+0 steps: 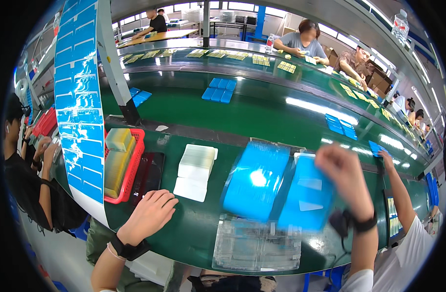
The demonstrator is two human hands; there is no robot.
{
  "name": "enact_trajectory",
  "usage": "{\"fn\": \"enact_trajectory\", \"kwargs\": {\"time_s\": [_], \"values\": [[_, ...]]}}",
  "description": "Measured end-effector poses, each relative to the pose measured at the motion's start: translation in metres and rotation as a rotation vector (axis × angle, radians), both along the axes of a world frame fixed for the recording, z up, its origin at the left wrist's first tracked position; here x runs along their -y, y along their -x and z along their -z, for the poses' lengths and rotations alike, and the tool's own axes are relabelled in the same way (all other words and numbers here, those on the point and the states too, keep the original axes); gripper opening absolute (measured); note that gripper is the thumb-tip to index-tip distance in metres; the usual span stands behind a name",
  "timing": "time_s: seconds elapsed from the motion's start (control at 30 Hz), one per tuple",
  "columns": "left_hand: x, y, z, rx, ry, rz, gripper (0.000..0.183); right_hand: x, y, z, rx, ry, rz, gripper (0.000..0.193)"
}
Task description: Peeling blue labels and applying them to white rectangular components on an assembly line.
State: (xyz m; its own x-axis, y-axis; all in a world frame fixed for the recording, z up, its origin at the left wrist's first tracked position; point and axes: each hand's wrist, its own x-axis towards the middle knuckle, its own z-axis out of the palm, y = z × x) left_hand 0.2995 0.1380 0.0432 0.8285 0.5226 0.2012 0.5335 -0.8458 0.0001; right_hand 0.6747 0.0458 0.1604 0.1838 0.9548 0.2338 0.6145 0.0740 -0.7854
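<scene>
My left hand point(152, 211) lies on the green work surface with its fingers loosely stretched and nothing in them. Just beyond it are two short stacks of white cards point(191, 187) and a dark flat glossy thing point(149, 173). On the right, my right hand point(341, 168) is smeared by motion above a blue sheet point(301, 197) with small pale patches; whether it holds anything is hidden by blur. Another shiny blue sheet point(256, 180) sits beside that one, also blurred. Below both is a clear plastic tray point(257, 246) at the near edge.
A red basket point(139, 146) with yellowish card stacks stands left, beside a hanging strip of blue labels point(79, 97). The green conveyor point(174, 104) beyond carries blue card sets point(219, 90). Co-workers sit on both sides and across; one person's arm point(398, 182) reaches in at right.
</scene>
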Motion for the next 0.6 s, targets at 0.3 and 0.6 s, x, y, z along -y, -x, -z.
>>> {"fn": "enact_trajectory", "kwargs": {"time_s": [0.3,0.6], "values": [[-0.025,-0.025,0.015,-0.051,0.005,0.052,0.046,-0.016,-0.107,0.027,0.678,0.071,0.163,0.032],[-0.022,-0.033,0.019,-0.043,-0.048,0.131,0.035,0.086,-0.042,0.122,1.201,0.137,-0.258,0.047]]}}
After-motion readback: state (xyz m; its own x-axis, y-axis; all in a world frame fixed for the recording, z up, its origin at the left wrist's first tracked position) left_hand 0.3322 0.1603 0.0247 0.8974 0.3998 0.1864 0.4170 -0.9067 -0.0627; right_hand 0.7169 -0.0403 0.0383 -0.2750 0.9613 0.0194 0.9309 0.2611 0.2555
